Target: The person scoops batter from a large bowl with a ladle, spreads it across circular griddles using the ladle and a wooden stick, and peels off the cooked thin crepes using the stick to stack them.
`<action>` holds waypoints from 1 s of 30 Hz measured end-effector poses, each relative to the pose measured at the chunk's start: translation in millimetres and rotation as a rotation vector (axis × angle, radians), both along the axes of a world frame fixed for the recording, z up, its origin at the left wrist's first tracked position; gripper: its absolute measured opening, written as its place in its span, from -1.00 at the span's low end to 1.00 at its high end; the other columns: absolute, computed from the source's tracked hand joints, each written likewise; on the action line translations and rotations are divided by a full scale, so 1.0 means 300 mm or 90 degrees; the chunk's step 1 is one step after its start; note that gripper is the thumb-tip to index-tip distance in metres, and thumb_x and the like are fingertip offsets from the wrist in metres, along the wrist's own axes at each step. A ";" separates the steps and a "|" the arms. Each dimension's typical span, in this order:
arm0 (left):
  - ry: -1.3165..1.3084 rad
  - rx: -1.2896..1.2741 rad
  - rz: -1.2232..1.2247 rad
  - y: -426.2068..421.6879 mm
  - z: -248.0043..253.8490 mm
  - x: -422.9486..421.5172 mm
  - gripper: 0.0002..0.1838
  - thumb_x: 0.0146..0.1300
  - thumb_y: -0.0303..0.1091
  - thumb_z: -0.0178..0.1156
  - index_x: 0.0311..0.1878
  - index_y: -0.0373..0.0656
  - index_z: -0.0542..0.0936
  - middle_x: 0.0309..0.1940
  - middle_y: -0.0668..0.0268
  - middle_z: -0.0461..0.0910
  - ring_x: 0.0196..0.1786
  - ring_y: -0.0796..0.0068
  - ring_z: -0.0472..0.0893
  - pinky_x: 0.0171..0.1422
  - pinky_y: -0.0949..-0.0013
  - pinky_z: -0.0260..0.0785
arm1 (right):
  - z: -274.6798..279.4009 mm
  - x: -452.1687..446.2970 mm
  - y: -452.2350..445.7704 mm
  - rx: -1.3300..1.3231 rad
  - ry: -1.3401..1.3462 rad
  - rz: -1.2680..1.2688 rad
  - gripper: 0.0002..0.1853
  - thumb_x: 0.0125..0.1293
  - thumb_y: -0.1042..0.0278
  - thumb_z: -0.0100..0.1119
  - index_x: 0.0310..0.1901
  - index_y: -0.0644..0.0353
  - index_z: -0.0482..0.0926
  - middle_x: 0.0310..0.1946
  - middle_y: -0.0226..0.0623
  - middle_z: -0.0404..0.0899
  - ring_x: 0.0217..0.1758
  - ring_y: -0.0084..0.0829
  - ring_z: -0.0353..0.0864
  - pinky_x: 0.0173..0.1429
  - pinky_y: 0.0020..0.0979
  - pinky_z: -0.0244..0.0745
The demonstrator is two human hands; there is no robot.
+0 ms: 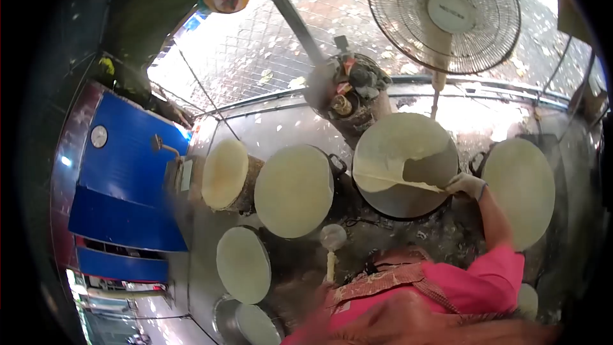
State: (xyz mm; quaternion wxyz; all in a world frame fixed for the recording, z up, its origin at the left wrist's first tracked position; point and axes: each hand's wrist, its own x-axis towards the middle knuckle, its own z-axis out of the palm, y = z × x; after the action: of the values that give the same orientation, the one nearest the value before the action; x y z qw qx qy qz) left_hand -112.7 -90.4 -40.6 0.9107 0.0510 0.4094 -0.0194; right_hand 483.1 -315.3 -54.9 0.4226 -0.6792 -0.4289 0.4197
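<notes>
My right hand [466,185], in what looks like a pale glove, pinches the edge of a thin pale sheet [396,147] on the large round griddle [408,203]. That sheet is partly lifted and folded, leaving the lower part of the dark metal surface bare. A ladle [333,237] with a round head and pale handle stands up in front of my body. My left hand [327,285] is at the lower end of the handle, closed round it, though mostly hidden and blurred.
Other round surfaces with pale layers stand left [294,191], farther left [225,176], lower left [243,265] and right [518,193]. A fan [444,13] stands beyond the griddle. Assorted items crowd a stand [354,112] behind it. Blue panels [131,166] are at far left.
</notes>
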 end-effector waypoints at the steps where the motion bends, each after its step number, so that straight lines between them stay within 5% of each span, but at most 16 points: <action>1: -0.001 -0.003 0.004 -0.003 0.002 -0.006 -0.87 0.30 -0.32 0.06 -0.19 -0.15 0.42 -0.39 0.31 0.51 -0.39 0.46 0.54 -0.25 0.37 0.44 | 0.057 -0.014 -0.002 -0.109 0.248 -0.174 -0.74 0.01 0.47 0.32 -0.20 0.25 0.68 -0.34 -0.35 0.68 -0.34 -0.56 0.57 -0.25 -0.47 0.45; 4: 0.005 -0.015 0.004 -0.010 0.025 -0.028 -0.88 0.31 -0.30 0.06 -0.25 -0.14 0.44 -0.42 0.32 0.51 -0.40 0.46 0.54 -0.25 0.36 0.44 | -0.130 0.129 0.334 0.223 -0.299 -0.228 -0.78 -0.03 0.46 0.33 -0.28 0.25 0.70 -0.42 -0.26 0.67 -0.39 -0.55 0.57 -0.27 -0.46 0.45; 7: 0.015 -0.042 0.000 -0.009 0.032 -0.060 -0.86 0.32 -0.28 0.05 -0.31 -0.13 0.45 -0.45 0.33 0.51 -0.42 0.47 0.54 -0.25 0.36 0.44 | 0.016 0.128 0.326 -0.034 0.098 -0.158 -0.77 0.03 0.32 0.33 -0.32 0.29 0.67 -0.53 -0.38 0.59 -0.47 -0.51 0.47 -0.35 -0.40 0.41; 9: -0.025 -0.090 0.002 -0.001 -0.021 -0.105 -0.83 0.32 -0.27 0.05 -0.35 -0.12 0.46 -0.47 0.33 0.51 -0.43 0.47 0.55 -0.25 0.36 0.44 | 0.049 0.100 0.284 -0.042 0.037 0.019 -0.76 0.03 0.29 0.33 -0.32 0.28 0.68 -0.56 -0.41 0.58 -0.53 -0.52 0.45 -0.40 -0.39 0.39; 11: -0.179 -0.178 0.023 -0.021 -0.168 -0.184 -0.83 0.32 -0.27 0.05 -0.36 -0.12 0.47 -0.48 0.35 0.51 -0.40 0.50 0.56 -0.24 0.39 0.45 | 0.207 0.036 0.137 -0.295 0.044 -0.002 -0.79 0.02 0.31 0.34 -0.34 0.24 0.68 -0.58 -0.40 0.57 -0.56 -0.54 0.44 -0.41 -0.40 0.40; 13: 0.040 0.047 -0.037 -0.039 -0.342 -0.297 -0.85 0.31 -0.29 0.04 -0.34 -0.13 0.47 -0.49 0.37 0.50 -0.49 0.53 0.53 -0.38 0.43 0.43 | -0.017 0.078 -0.038 -0.145 0.093 -0.063 -0.88 0.03 0.44 0.31 -0.40 0.30 0.67 -0.66 -0.36 0.50 -0.69 -0.57 0.40 -0.63 -0.49 0.23; 16: 0.063 -0.017 -0.017 -0.058 -0.092 -0.175 -0.87 0.32 -0.30 0.04 -0.31 -0.11 0.47 -0.51 0.38 0.47 -0.51 0.54 0.50 -0.42 0.44 0.39 | 0.279 0.037 0.058 -0.285 0.080 -0.174 -0.86 0.02 0.37 0.32 -0.42 0.26 0.67 -0.68 -0.36 0.48 -0.77 -0.60 0.31 -0.71 -0.51 0.11; 17: 0.068 -0.019 -0.017 -0.058 -0.056 -0.157 -0.88 0.32 -0.30 0.03 -0.31 -0.11 0.47 -0.51 0.39 0.46 -0.52 0.54 0.49 -0.43 0.44 0.38 | 0.073 0.123 0.082 -0.045 0.242 -0.140 -0.83 0.00 0.34 0.34 -0.45 0.27 0.67 -0.70 -0.39 0.46 -0.76 -0.62 0.31 -0.70 -0.51 0.11; 19: 0.074 -0.028 -0.028 -0.054 -0.004 -0.126 -0.89 0.32 -0.31 0.03 -0.29 -0.10 0.47 -0.52 0.39 0.45 -0.54 0.55 0.47 -0.45 0.45 0.36 | 0.302 0.020 0.254 -0.132 0.123 -0.257 -0.86 -0.01 0.36 0.27 -0.44 0.24 0.63 -0.72 -0.45 0.42 -0.72 -0.62 0.33 -0.69 -0.42 0.18; 22: 0.072 -0.032 -0.056 -0.022 0.033 -0.121 -0.91 0.32 -0.31 0.03 -0.26 -0.08 0.47 -0.53 0.41 0.42 -0.56 0.57 0.44 -0.49 0.46 0.33 | 0.208 0.011 0.275 -0.192 -0.023 -0.046 -0.85 0.00 0.32 0.24 -0.50 0.23 0.61 -0.74 -0.40 0.42 -0.76 -0.53 0.33 -0.71 -0.37 0.19; 25: 0.044 -0.037 -0.079 0.021 0.050 -0.155 -0.92 0.32 -0.32 0.02 -0.24 -0.07 0.47 -0.55 0.42 0.39 -0.58 0.58 0.41 -0.53 0.47 0.29 | 0.050 0.009 -0.037 -0.213 -0.128 0.089 -0.80 0.07 0.29 0.22 -0.55 0.25 0.59 -0.74 -0.31 0.46 -0.75 -0.43 0.38 -0.68 -0.33 0.26; 28: -0.006 -0.058 -0.108 0.080 0.032 -0.202 -0.93 0.33 -0.33 0.02 -0.21 -0.06 0.46 -0.56 0.43 0.37 -0.61 0.59 0.38 -0.57 0.49 0.26 | 0.276 -0.327 -0.510 -0.269 0.005 -0.180 -0.88 0.07 0.37 0.19 -0.44 0.24 0.63 -0.63 -0.28 0.52 -0.63 -0.49 0.46 -0.56 -0.39 0.31; 30: -0.034 -0.063 -0.136 0.130 0.027 -0.245 -0.93 0.33 -0.33 0.02 -0.19 -0.05 0.46 -0.57 0.44 0.35 -0.63 0.60 0.35 -0.59 0.49 0.24 | 0.234 -0.599 -0.652 -0.173 0.082 -0.414 -0.88 0.05 0.43 0.19 -0.38 0.24 0.66 -0.56 -0.27 0.55 -0.55 -0.52 0.50 -0.50 -0.41 0.34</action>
State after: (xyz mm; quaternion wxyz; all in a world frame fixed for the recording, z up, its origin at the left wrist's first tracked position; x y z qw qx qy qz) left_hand -186.1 -51.5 -32.5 0.9156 0.0496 0.3754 -0.1349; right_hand 303.4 -511.0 15.3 0.4663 -0.8022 -0.1031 0.3584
